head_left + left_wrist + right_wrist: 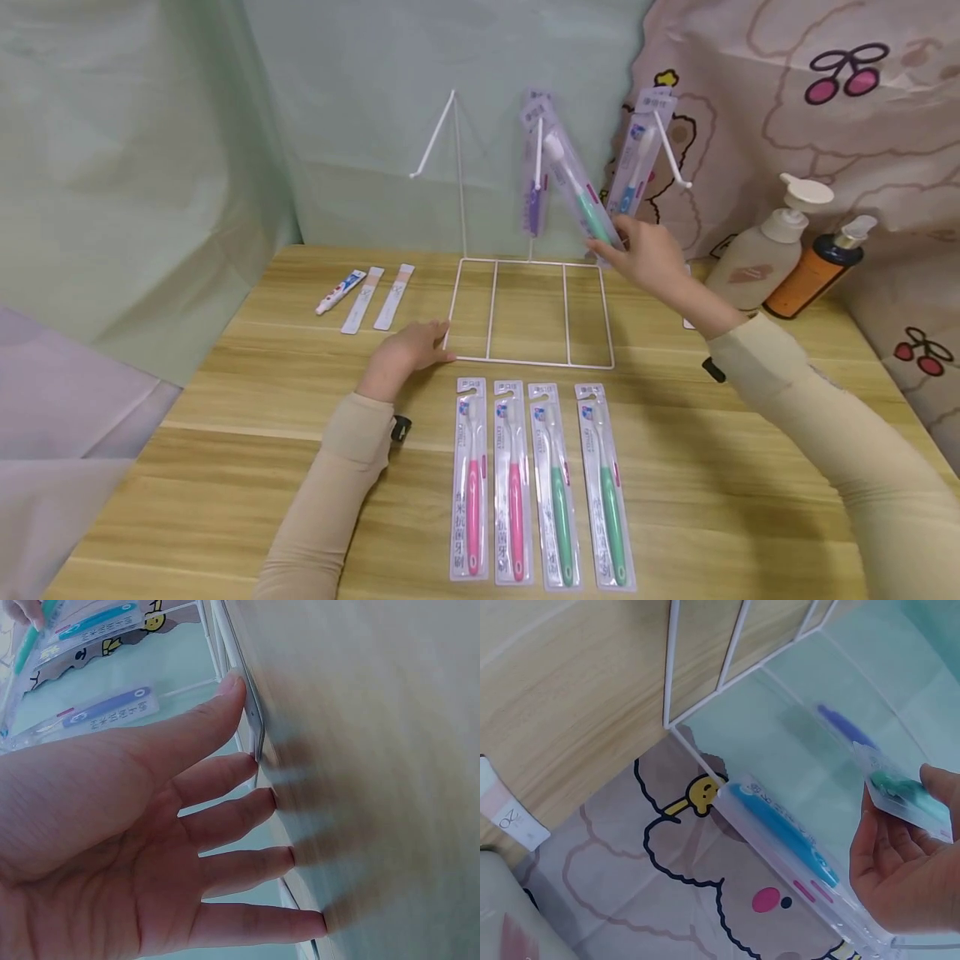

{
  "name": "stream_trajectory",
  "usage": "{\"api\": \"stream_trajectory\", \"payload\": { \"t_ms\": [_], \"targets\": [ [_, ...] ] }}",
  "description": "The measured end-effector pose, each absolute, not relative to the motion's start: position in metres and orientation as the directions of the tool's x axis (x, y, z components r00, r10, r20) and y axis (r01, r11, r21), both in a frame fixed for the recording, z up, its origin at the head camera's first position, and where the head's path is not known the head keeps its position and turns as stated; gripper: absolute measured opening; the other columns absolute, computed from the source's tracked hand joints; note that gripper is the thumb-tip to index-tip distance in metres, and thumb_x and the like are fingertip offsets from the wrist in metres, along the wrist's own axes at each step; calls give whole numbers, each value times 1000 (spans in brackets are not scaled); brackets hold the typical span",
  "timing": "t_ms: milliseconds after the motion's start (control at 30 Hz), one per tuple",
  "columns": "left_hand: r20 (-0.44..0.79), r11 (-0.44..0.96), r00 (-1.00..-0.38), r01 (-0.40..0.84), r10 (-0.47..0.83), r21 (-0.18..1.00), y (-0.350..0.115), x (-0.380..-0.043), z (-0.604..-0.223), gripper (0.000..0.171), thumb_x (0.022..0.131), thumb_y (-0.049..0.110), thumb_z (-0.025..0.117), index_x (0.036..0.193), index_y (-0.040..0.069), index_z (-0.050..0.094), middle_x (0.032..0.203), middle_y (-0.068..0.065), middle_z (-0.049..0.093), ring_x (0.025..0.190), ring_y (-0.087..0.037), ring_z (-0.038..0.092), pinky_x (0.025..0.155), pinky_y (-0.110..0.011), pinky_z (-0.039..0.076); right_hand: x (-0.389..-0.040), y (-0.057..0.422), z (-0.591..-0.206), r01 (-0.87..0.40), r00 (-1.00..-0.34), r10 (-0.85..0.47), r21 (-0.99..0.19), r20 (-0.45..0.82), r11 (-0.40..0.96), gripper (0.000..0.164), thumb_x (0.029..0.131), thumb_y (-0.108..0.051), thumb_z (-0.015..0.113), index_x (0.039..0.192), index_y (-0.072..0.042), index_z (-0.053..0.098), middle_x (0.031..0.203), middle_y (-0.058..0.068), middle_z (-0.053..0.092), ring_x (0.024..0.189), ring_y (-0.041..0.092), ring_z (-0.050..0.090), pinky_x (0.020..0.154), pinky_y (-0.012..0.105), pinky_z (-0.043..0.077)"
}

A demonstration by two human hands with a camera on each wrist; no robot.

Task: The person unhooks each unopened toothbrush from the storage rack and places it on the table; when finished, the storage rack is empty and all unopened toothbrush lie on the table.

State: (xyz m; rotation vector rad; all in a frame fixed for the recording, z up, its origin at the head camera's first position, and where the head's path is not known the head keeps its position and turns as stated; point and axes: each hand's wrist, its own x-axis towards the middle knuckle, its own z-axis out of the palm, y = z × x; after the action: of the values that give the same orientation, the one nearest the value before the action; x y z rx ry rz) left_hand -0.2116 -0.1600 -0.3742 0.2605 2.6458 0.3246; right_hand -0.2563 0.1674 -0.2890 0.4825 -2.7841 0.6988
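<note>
My right hand [647, 254] pinches the lower end of a packaged green toothbrush [576, 185], which tilts with its top overlapping the middle hook [539, 154] of a white wire rack [551, 363]. Behind it, a packaged purple toothbrush [534, 208] hangs upright at that hook. Packaged blue toothbrushes [628, 196] hang at the right hook [672, 150], just beside my right hand. My left hand [408, 348] touches the left front corner of the rack's base; in the left wrist view its fingers [247, 870] are straight, tips against the table.
In front of the rack lie packaged pink toothbrushes [472, 517] and green toothbrushes [561, 525] in a row. A small toothpaste tube [341, 292] and slim white sachets [393, 297] lie left. A cream pump bottle [761, 254] and an orange bottle [813, 271] stand right. The left hook [433, 133] is bare.
</note>
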Motion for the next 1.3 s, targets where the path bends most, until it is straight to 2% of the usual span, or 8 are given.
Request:
{"api": "stream_trajectory", "payload": {
  "t_ms": [133, 233, 467, 633, 933, 1133, 1300],
  "targets": [
    [-415, 954, -878, 133, 239, 270, -160, -212, -375, 69, 94, 35, 54, 148, 7, 21, 152, -18, 20, 137, -40, 24, 111, -52, 25, -246, 172, -290, -381, -913, -269, -410, 305, 828, 32, 89, -34, 63, 95, -2, 61, 65, 9, 57, 50, 18, 43, 42, 28, 31],
    [-418, 955, -877, 131, 237, 268, -160, -212, -375, 69, 94, 35, 54, 148, 8, 21, 152, -18, 20, 137, -40, 23, 111, -52, 25, -237, 174, -290, -386, -912, -274, -417, 305, 823, 34, 89, -36, 62, 94, -3, 61, 68, 10, 61, 51, 18, 45, 42, 28, 32],
    [-426, 957, -877, 112, 221, 267, -160, -212, -375, 69, 94, 36, 53, 149, 10, 20, 153, -16, 19, 137, -40, 21, 111, -54, 25, -213, 179, -290, -408, -903, -298, -406, 309, 818, 37, 89, -37, 62, 103, -3, 62, 76, 11, 64, 55, 20, 49, 45, 29, 36],
    [-425, 957, -877, 113, 223, 269, -160, -211, -374, 69, 94, 36, 53, 149, 9, 21, 153, -16, 19, 137, -40, 22, 111, -54, 25, -194, 185, -286, -432, -892, -317, -398, 322, 809, 31, 89, -36, 63, 95, -5, 61, 76, 11, 65, 55, 19, 49, 45, 29, 37],
    [-424, 955, -874, 126, 235, 270, -160, -211, -373, 69, 94, 36, 53, 148, 7, 20, 152, -17, 19, 137, -41, 22, 111, -53, 25, -167, 199, -280, -500, -850, -360, -372, 385, 782, 28, 86, -28, 68, 104, -7, 66, 76, 6, 67, 58, 14, 54, 43, 23, 41],
    [-429, 955, -873, 119, 231, 273, -160, -211, -372, 70, 94, 36, 53, 148, 7, 20, 152, -17, 18, 137, -41, 22, 111, -53, 24, -151, 201, -271, -491, -865, -368, -424, 339, 761, 23, 85, -29, 68, 93, -7, 68, 73, 4, 66, 57, 14, 53, 42, 22, 41],
    [-432, 954, -872, 114, 229, 276, -160, -210, -372, 69, 94, 36, 52, 149, 8, 19, 153, -17, 17, 137, -41, 21, 111, -53, 23, -138, 199, -269, -487, -873, -393, -496, 288, 719, 21, 85, -25, 69, 96, -8, 68, 80, 4, 68, 61, 12, 59, 46, 22, 47]
  ]
}}
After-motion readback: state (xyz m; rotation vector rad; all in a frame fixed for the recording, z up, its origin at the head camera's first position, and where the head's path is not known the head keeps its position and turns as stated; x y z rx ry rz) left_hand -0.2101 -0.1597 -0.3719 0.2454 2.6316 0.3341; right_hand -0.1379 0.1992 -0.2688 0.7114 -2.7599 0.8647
